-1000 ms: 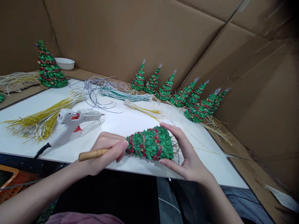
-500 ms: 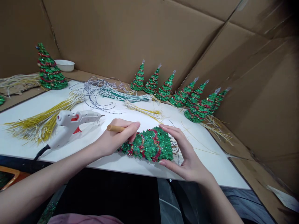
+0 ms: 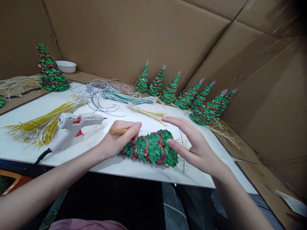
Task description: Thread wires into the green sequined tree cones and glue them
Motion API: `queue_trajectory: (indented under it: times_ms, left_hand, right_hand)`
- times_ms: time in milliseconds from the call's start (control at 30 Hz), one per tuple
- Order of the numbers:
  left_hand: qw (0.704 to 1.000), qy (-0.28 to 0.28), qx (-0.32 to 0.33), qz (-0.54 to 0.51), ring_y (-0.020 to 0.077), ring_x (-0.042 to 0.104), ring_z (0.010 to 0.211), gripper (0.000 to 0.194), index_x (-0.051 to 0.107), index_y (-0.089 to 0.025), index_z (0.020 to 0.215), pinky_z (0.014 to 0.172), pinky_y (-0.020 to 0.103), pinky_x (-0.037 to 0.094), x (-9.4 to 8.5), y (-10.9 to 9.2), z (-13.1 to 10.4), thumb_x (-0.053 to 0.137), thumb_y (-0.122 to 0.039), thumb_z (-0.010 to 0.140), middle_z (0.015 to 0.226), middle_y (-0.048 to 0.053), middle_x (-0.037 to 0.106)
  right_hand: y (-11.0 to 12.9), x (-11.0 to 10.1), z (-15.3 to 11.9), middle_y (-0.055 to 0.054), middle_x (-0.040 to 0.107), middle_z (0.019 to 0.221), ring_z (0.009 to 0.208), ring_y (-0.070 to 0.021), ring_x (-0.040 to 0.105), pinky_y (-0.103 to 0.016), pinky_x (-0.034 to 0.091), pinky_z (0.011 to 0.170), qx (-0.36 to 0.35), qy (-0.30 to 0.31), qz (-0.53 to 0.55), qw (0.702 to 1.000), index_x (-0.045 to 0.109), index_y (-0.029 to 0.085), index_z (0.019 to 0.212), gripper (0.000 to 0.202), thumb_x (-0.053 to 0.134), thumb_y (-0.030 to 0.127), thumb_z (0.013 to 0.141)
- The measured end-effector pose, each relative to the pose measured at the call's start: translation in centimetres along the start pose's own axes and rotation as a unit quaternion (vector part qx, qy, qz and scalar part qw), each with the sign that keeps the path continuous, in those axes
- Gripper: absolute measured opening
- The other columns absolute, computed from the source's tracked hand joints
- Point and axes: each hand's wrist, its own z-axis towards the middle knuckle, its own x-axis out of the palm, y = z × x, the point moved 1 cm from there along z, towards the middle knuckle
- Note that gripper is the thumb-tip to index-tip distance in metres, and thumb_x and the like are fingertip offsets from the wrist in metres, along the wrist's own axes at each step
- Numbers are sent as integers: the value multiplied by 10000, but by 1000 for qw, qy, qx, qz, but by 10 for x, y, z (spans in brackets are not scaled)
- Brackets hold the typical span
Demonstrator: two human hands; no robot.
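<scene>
Left hand (image 3: 121, 139) grips wooden handle (image 3: 116, 131); right hand (image 3: 197, 148) (spread) by lying tree (image 3: 152, 149).

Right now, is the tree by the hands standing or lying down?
Lying: the tree stretches sideways along the white table, wide end rightward.

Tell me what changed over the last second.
The left hand, gripping a light-brown wooden handle, has moved forward. The right hand has loosened from the base of the lying, glittery green cone-shaped tree and lifted; whether its thumb still touches is unclear. The tree and white-and-red glue gun stayed put.
</scene>
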Motion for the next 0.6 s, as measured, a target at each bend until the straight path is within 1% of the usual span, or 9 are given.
queue_trajectory:
  times_ms: [100, 200, 267, 367, 467, 533, 600]
  left_hand:
    - [1000, -11, 6, -3, 87, 475, 562, 500, 521, -157, 545, 604, 230, 363, -1, 0, -1, 410, -386, 975, 538, -43, 509]
    - [1000, -23, 12, -7, 81, 464, 557, 494, 518, -158, 550, 584, 225, 354, -2, 0, -2, 413, -381, 977, 540, -47, 505]
    - [999, -29, 19, -10, 77, 457, 549, 490, 525, -158, 554, 568, 222, 346, -3, -1, -3, 408, -367, 981, 538, -49, 498]
    - [998, -39, 32, -26, 71, 453, 537, 488, 525, -156, 549, 553, 217, 342, -4, -1, -4, 407, -346, 983, 534, -50, 491]
    - [997, -50, 41, -43, 69, 452, 536, 486, 517, -155, 545, 541, 213, 340, -5, -1, -5, 415, -344, 981, 532, -47, 484]
    - [996, -57, 42, -48, 70, 451, 533, 487, 519, -155, 545, 532, 213, 337, -6, -2, -6, 416, -348, 981, 530, -44, 483]
    - [996, -61, 42, -50, 71, 447, 528, 488, 521, -156, 545, 522, 215, 332, -6, -2, -6, 416, -351, 979, 527, -43, 484]
  right_hand:
    - [4, -1, 28, -77, 667, 1230, 1165, -225, 597, -383, 464, 994, -1, 32, -22, 999, 594, 229, 1229, 299, 565, 304, 941]
    - [4, 3, 55, -63, 723, 1119, 1063, -222, 651, -382, 486, 929, 3, 103, -20, 995, 657, 208, 1107, 209, 561, 276, 934]
    - [3, 8, 69, -52, 740, 1079, 1010, -215, 672, -374, 491, 896, 17, 150, -11, 988, 645, 202, 1137, 238, 588, 241, 909]
    - [2, 15, 83, -39, 754, 1063, 1017, -223, 677, -372, 474, 899, 36, 199, -14, 979, 620, 207, 1199, 363, 677, 225, 842]
    - [4, 21, 88, -15, 777, 936, 927, -208, 701, -339, 472, 851, 55, 210, -21, 976, 640, 208, 1177, 383, 701, 168, 801]
    - [6, 23, 90, 4, 776, 832, 840, -190, 709, -316, 474, 807, 68, 203, -22, 977, 665, 203, 1133, 354, 690, 126, 788]
    - [8, 22, 90, 14, 771, 775, 813, -187, 712, -310, 477, 793, 76, 187, -23, 979, 682, 201, 1093, 327, 690, 120, 776]
